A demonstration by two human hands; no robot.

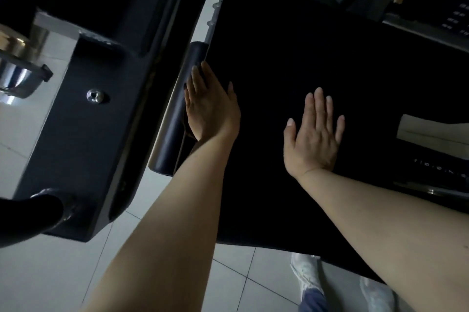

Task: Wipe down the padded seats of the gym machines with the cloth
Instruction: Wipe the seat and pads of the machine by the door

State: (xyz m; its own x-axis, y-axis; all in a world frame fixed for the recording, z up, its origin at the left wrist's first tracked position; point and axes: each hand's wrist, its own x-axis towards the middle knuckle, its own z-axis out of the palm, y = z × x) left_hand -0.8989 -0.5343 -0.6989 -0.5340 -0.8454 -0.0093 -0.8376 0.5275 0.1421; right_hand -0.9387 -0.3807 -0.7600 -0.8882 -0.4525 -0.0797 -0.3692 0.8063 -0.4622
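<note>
A large black padded seat (304,39) fills the middle of the head view, very dark, with no detail on its surface. My left hand (209,106) lies at the pad's left edge, fingers straight, fingertips over the edge beside a dark roller pad (177,118). My right hand (314,133) rests flat on the pad's top with fingers spread and straight. No cloth shows under or in either hand; a dark cloth on the black pad could not be told apart here.
A dark grey machine frame (83,121) with a bolt stands at the left, chrome parts (17,67) beyond it. A black handle (30,212) juts in at lower left. A white label (431,131) and weight stack lie at right. White shoes (307,278) stand on tiled floor.
</note>
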